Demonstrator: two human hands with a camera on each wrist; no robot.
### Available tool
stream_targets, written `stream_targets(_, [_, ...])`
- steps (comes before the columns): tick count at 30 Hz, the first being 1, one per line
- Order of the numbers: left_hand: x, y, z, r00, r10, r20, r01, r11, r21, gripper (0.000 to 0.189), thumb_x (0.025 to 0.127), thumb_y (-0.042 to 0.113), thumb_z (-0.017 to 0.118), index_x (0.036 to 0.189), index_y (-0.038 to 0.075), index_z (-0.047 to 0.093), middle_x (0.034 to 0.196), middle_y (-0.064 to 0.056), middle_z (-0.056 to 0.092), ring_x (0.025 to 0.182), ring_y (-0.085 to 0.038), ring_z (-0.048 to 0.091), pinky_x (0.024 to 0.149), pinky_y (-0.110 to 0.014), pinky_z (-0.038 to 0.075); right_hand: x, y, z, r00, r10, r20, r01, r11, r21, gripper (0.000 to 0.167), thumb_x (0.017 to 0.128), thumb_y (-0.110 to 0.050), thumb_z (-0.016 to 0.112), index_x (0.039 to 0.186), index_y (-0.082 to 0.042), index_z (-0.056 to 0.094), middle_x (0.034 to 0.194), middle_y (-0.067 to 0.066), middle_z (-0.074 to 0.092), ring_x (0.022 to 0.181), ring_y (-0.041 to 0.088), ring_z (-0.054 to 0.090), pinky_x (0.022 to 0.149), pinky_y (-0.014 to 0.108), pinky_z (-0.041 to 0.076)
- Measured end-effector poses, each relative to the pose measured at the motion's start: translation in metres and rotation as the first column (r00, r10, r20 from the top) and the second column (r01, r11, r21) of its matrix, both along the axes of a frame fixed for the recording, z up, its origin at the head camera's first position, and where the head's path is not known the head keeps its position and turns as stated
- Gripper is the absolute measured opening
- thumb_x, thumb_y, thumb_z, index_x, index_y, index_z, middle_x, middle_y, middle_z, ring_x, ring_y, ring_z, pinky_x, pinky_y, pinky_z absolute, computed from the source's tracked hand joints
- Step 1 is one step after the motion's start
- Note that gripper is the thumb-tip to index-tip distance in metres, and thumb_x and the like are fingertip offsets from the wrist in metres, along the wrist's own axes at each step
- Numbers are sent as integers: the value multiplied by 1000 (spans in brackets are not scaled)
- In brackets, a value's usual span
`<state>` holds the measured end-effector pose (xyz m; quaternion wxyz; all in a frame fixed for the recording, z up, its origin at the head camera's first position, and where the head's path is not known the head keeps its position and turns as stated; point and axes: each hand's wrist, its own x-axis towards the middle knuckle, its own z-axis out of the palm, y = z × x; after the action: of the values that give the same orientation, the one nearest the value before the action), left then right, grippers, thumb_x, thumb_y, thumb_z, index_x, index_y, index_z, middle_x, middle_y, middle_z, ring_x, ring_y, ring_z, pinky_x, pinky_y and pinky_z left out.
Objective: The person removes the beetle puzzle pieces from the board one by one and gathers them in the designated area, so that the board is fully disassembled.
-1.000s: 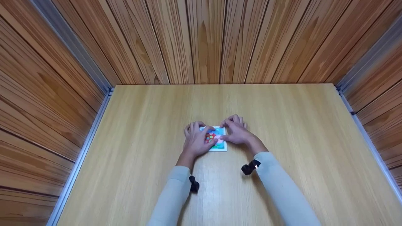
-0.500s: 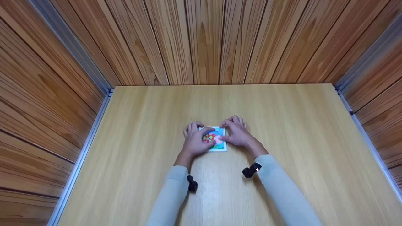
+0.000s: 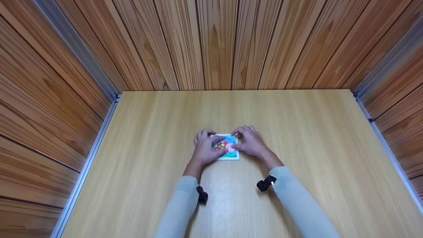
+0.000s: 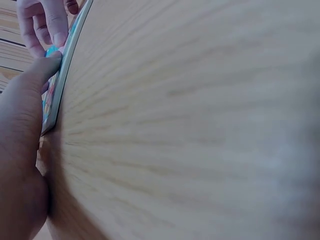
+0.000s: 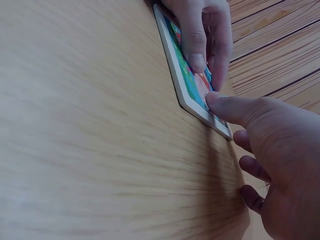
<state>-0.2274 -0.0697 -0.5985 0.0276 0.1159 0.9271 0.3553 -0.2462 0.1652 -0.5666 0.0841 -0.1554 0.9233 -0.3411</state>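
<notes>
A small, flat picture board with a white rim lies on the table between both hands. Its blue picture carries a red dotted shape and a pink patch; I cannot make out seams between pieces. My left hand covers the board's left part, thumb and forefinger spread over the picture. From the right, my right hand lays its thumb on the picture near the right rim, its forefinger by the far right corner. In the left wrist view the board appears edge-on, partly hidden by the left thumb.
The wooden table extends around the board on all sides. Wood-plank walls stand at the back and both sides, with metal rails along the side edges. Each sleeved wrist bears a small black camera.
My left hand has shifted slightly left, uncovering more of the red dotted shape. The right hand's far fingers have drawn in a little. The board stays nearly in place.
</notes>
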Motion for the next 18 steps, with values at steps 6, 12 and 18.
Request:
stream_targets(6, [0, 0, 0, 1000, 4, -12, -4, 1000, 8, 57, 96, 49, 86, 145, 23, 78, 156, -14, 54, 151, -38, 40, 134, -69, 19, -1, -1, -1, 1000, -1, 13, 1, 998, -55, 41, 99, -23, 88, 136, -14, 72, 118, 10, 70, 117, 30, 53, 104, 47, 39])
stream_targets(12, [1, 0, 1, 999, -5, -46, 6, 1000, 16, 56, 96, 48, 86, 144, 21, 79, 153, -16, 55, 147, -39, 42, 131, -69, 23, -3, -2, -5, 1000, -2, 3, 2, 995, -98, 35, 99, -13, 84, 132, -10, 72, 111, 10, 73, 110, 26, 54, 96, 38, 37])
stream_targets(18, [1, -1, -1, 997, -19, -76, 22, 999, 28, 57, 93, 48, 86, 141, 19, 80, 151, -18, 57, 144, -39, 44, 126, -69, 27, -4, -3, -6, 1000, -8, -3, 7, 992, -126, 31, 99, -6, 81, 129, -7, 74, 110, 12, 76, 109, 25, 55, 94, 35, 40])
